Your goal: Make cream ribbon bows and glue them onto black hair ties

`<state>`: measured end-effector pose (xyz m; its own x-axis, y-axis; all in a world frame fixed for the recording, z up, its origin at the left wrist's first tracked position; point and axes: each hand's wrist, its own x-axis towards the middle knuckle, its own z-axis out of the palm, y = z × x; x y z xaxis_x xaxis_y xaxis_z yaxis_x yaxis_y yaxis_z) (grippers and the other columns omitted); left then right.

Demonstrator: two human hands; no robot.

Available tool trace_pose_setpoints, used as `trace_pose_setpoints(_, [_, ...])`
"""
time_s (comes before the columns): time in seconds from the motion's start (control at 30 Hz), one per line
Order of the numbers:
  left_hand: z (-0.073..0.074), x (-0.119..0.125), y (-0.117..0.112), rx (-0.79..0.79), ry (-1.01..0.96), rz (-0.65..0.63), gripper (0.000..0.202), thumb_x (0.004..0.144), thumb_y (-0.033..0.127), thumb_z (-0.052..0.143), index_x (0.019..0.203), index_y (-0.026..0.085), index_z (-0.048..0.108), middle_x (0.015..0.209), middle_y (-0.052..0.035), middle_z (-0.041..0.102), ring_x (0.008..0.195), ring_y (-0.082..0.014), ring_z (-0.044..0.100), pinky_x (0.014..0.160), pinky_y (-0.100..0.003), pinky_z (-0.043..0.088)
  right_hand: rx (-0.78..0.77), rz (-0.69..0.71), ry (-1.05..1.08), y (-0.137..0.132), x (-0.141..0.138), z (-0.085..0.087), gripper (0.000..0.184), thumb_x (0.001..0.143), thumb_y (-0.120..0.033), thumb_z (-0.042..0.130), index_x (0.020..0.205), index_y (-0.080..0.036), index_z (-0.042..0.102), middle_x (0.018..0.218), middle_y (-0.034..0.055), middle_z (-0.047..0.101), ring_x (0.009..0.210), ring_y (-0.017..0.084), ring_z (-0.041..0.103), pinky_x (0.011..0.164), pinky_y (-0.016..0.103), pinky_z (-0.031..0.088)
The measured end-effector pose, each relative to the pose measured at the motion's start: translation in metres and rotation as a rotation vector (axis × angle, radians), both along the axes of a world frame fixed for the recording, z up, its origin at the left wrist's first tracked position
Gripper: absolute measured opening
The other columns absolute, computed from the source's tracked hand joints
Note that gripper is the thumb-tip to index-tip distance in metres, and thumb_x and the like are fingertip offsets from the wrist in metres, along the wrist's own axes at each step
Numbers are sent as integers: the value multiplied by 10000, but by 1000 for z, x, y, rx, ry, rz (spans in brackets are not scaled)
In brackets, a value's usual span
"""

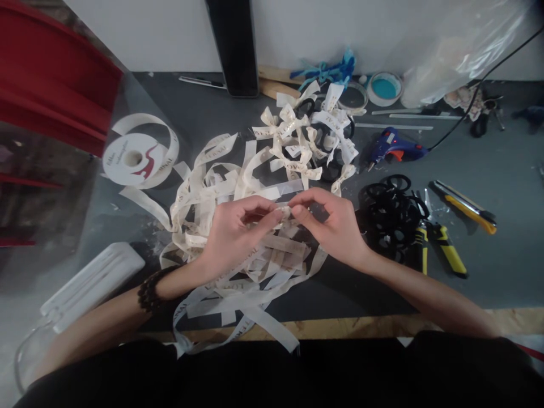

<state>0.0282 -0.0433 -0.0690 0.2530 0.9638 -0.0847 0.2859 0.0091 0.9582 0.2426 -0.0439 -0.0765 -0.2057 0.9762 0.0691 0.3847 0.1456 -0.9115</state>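
My left hand (238, 226) and my right hand (329, 218) meet over a heap of printed cream ribbon (208, 306). Thumbs and forefingers of both pinch one short piece of cream ribbon (285, 214), bunched between the fingertips. Its exact fold is partly hidden by the fingers. Just beyond the hands lies a pile of tied ribbon bows (284, 127), with black elastic bands among them. To the right of my right hand is a heap of black hair ties (389, 215).
A ribbon spool (135, 160) lies left, above a white power strip (96, 283). Rightward are a blue glue gun (395, 146) with its cord, yellow-handled pliers or cutters (449, 252) and a yellow utility knife (467, 207). A phone (236, 48) leans against the wall near a blue-filled tub (385, 88).
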Motion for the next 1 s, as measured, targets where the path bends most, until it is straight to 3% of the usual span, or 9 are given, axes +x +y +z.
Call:
trace_pose_setpoints(0.13, [-5,-3,3,-37,-111,106,201,968,402,754,937,209,798,878,-47,798,781,-183,733,729,-292,590,-55,66,109,4,6,3,342,1000,-476,691,1229,-225,727,1192,71,791,1079,227,743,841,345,542])
trace_pose_setpoints(0.23, [-10,-3,6,-59,-182,181,196,915,401,818,897,209,782,835,-31,773,744,-163,692,699,-276,562,-169,137,158,5,6,3,484,871,-427,850,1275,-209,697,1149,68,807,985,218,774,759,321,546])
trace_pose_setpoints(0.4, [-14,-1,7,-143,-300,196,212,958,411,766,893,209,777,886,-39,781,804,-173,709,775,-298,589,-132,62,106,2,2,-2,257,878,-325,824,1091,-195,764,985,47,824,872,193,774,753,315,569])
trace_pose_setpoints(0.57, [-16,0,5,-165,-268,192,243,955,450,760,913,211,748,932,-50,799,812,-193,740,804,-335,635,-115,60,102,2,0,-1,209,892,-356,815,1037,-208,795,971,36,829,811,177,751,745,312,586])
trace_pose_setpoints(0.73, [-13,1,4,-260,-419,178,279,923,459,802,1031,218,711,883,-32,767,817,-191,757,829,-347,663,-61,-3,56,2,0,-1,118,943,-321,756,973,-219,806,859,5,802,683,136,673,645,292,526])
trace_pose_setpoints(0.87, [-13,-1,4,-301,-273,56,464,854,422,877,1243,206,743,839,-50,798,769,-203,770,713,-291,642,-68,22,20,0,-1,1,117,948,-307,742,1005,-219,794,872,6,810,736,154,713,692,302,549])
trace_pose_setpoints(1.0, [-17,-2,2,-334,-215,44,318,819,380,907,1066,204,811,794,-45,804,729,-200,774,631,-254,618,-94,52,4,2,2,5,160,945,-303,745,1080,-220,767,870,-1,816,745,163,730,706,309,551])
